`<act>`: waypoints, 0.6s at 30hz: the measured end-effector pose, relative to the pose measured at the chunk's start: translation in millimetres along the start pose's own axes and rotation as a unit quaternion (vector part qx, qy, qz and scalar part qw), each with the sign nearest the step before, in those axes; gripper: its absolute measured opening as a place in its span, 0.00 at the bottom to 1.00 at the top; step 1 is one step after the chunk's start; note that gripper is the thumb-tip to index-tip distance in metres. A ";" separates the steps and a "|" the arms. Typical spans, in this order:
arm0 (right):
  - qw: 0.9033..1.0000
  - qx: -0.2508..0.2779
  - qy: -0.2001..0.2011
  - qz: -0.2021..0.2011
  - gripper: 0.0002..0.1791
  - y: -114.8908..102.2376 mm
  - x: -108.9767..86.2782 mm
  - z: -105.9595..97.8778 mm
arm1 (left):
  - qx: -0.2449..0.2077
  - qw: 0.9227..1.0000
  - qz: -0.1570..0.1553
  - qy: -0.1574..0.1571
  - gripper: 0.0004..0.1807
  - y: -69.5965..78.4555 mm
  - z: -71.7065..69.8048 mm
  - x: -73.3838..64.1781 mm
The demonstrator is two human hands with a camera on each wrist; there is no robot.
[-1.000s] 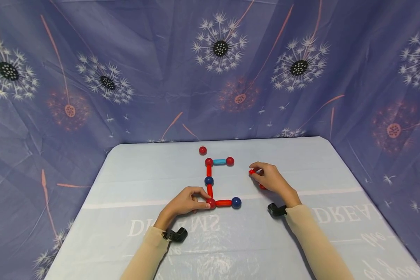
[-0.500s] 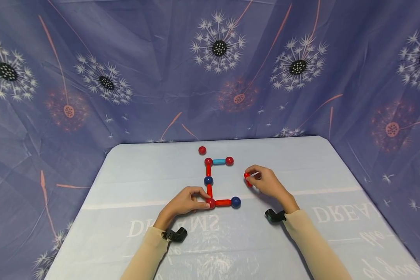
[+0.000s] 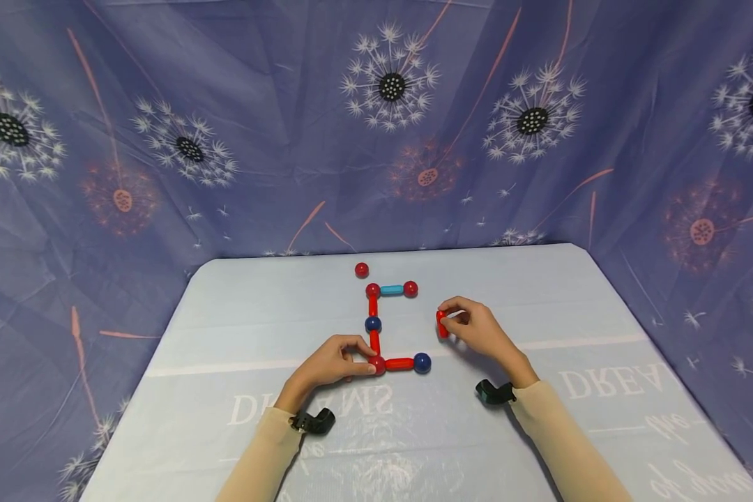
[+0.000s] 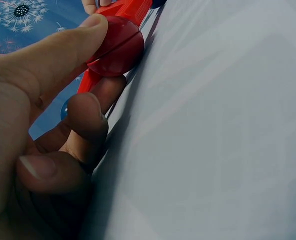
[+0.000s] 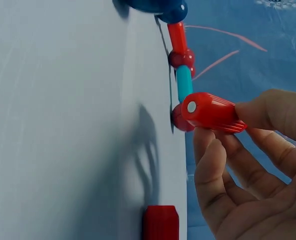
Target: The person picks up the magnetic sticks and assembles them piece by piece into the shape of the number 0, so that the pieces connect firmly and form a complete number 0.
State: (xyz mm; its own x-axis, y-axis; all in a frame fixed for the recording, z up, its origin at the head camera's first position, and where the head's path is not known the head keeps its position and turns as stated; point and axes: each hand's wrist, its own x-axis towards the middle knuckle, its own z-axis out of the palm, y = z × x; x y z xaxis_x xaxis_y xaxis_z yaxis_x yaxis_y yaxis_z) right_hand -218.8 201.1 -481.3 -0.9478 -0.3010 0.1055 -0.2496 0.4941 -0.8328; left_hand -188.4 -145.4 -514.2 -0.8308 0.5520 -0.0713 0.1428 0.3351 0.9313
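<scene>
My left hand [image 3: 331, 361] pinches the red ball [image 3: 378, 364] at the near corner of a C-shaped figure of balls and rods. In the left wrist view, thumb and fingertip lie on that red ball [image 4: 119, 47], which has a seam round it. Off the figure's open side, my right hand [image 3: 477, 328] holds a loose red rod [image 3: 442, 325] between thumb and fingers. The right wrist view shows this ridged red rod [image 5: 212, 112] with a round pale end, raised above the table. Lower in that view, a second red rod [image 5: 160, 222] lies under the hand.
The figure has a blue ball [image 3: 373, 324] midway up its side, a light blue rod [image 3: 392, 290] along the top with a red ball [image 3: 411, 288], and another blue ball [image 3: 422, 362] ending its near arm. A separate red ball [image 3: 362, 270] rests beyond it on the white-covered table [image 3: 257, 300].
My right hand has come slightly left and nearer, turning the red rod so its length shows. A red piece seen below that hand is now hidden in the head view. My left hand stays put.
</scene>
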 end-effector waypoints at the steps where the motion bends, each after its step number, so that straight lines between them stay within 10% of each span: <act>1: 1.000 0.001 0.000 -0.002 0.11 -1.3 -0.5 0.5 | 0.003 1.000 0.001 0.001 0.12 -0.5 0.1 0.4; 18: 0.999 0.051 -0.002 0.000 0.11 -6.0 0.5 24.2 | 0.009 1.000 0.000 0.000 0.13 0.7 0.6 -0.4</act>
State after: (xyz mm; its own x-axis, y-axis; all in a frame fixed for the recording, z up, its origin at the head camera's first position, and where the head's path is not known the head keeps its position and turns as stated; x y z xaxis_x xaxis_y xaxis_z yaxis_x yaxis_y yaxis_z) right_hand -212.9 178.2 -489.4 -0.9472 -0.3038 0.1029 -0.2271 0.4086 -0.8840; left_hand -187.6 -144.9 -513.8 -0.8309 0.5518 -0.0711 0.1530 0.3495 0.9244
